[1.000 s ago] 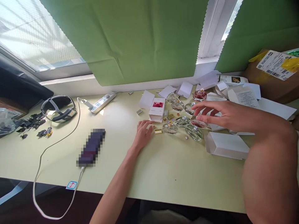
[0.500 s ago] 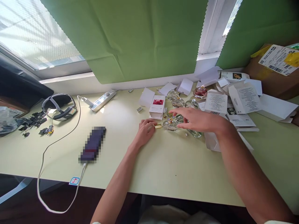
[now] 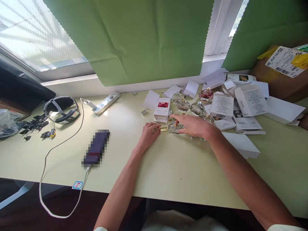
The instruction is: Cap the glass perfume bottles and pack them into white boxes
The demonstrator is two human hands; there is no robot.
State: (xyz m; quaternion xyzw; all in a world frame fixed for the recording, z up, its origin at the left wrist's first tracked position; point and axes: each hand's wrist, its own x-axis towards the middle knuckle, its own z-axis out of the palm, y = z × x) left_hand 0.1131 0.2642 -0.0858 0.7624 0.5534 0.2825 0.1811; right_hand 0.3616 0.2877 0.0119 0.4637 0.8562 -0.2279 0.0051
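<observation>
Pale table [image 3: 168,166] — bottle [image 3: 173,129] at right fingers [image 3: 180,118]

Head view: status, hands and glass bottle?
Left hand on table, fingertips by gold cylinder. Right hand at glass bottle, grip unclear. More bottles crowd around; white box close behind.

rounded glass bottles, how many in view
7: two rounded glass bottles back left, a reddish one back right, another mid-cluster, one left of the right hand, one behind its wrist, one partly hidden by its palm. More may be hidden.
</observation>
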